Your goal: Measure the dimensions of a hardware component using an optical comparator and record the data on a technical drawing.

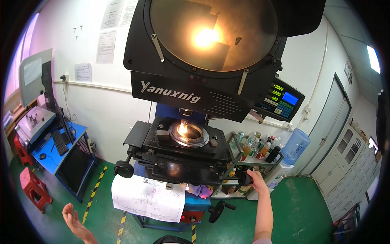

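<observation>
Two bare hands show in our head view, both reaching up from the lower edge. Our right hand [256, 180] is clenched around a black knob [245, 178] at the right end of the stage [183, 150] of a large black optical comparator [203, 81]; the fingers wrap the knob, and the forearm runs straight down from it. Our left hand [75, 223] is released, palm open and fingers spread, hanging in the air low at the left over the green floor [300, 215], touching nothing. It sits well apart from the machine, nearest to the paper drawing [148, 199] that hangs from the front of the machine's base.

We note a matching black knob [123, 168] at the left end of the stage, untouched. On top of the stage lies a round metal ring [189, 135] with a bright light at its middle. Above it the round screen [213, 32] glows, showing dark stepped shadows. A digital readout box [281, 100] stands on an arm to the right of the screen.

Behind the right hand a wire rack [252, 156] holds bottles, and a blue water jug [295, 146] stands beside it. To the left we record a blue desk [61, 156] carrying a keyboard [60, 142], with red stools [34, 188] near it.
</observation>
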Tool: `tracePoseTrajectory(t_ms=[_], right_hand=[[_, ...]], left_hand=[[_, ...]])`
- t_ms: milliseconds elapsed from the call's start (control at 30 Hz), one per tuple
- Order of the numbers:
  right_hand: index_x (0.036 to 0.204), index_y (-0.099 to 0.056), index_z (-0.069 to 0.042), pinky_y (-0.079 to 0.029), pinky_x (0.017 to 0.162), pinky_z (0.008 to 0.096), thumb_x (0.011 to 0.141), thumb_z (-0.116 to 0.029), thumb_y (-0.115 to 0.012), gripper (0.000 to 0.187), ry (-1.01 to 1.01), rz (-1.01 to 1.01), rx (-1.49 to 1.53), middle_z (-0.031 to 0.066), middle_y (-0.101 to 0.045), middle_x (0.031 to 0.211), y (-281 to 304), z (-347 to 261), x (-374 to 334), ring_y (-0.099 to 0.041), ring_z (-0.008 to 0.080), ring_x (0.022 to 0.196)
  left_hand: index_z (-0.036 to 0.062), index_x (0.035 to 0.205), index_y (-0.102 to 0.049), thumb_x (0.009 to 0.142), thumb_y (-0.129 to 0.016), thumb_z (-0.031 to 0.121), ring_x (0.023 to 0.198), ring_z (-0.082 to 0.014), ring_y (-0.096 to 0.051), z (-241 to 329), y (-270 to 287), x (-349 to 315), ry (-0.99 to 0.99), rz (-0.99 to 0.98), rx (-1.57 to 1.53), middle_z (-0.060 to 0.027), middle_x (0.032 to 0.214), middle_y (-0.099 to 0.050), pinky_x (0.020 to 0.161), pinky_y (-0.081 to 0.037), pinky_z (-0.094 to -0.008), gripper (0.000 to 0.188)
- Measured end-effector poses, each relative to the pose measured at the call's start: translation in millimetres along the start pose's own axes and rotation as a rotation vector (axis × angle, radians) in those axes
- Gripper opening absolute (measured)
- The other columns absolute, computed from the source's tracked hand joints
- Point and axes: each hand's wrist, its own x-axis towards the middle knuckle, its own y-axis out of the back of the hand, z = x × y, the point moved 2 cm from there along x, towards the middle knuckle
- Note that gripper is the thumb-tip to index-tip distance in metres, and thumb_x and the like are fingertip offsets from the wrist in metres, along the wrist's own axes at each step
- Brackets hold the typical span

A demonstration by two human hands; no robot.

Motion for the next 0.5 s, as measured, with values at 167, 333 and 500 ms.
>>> tracePoseTrajectory(t_ms=[167, 333, 500], right_hand=[[0.078, -0.054, 0.001, -0.047, 0.044, 0.0289, 0.077, -0.027, -0.050, 0.029, 0.012, 0.036, -0.012, 0.0075, -0.056, 0.065, 7.8, 4.9, 0.9, -0.055, 0.0158, 0.053], [0.080, -0.053, 0.000, -0.046, 0.047, 0.0280, 0.076, -0.032, -0.051, 0.031, -0.010, -0.028, -0.018, 0.0060, -0.055, 0.066, 3.8, 2.1, 4.6, -0.054, 0.0145, 0.055], [0.082, -0.052, -0.002, -0.046, 0.049, 0.0286, 0.077, -0.035, -0.050, 0.034, -0.045, -0.045, -0.030, 0.0053, -0.054, 0.071, 2.9, 0.6, 0.8, -0.053, 0.0141, 0.065]], left_hand=[[0.0065, 0.109, -0.041, 0.078, -0.034, 0.030, 0.108, -0.0162, -0.035, -20.6, 6.7, 9.6, -0.004, -0.039, -0.029, -0.0059, 0.111, -0.043, 0.089, -0.020, -0.0318, 0.039], [0.0012, 0.104, -0.043, 0.078, -0.037, 0.025, 0.101, -0.0221, -0.041, -5.8, 7.6, 9.3, -0.111, -0.025, 0.006, -0.0104, 0.107, -0.047, 0.084, -0.027, -0.0363, 0.036], [-0.0034, 0.098, -0.047, 0.076, -0.040, 0.019, 0.092, -0.0270, -0.048, 22.9, -21.7, -7.7, -0.177, 0.037, 0.105, -0.0147, 0.099, -0.052, 0.077, -0.034, -0.0385, 0.032]])
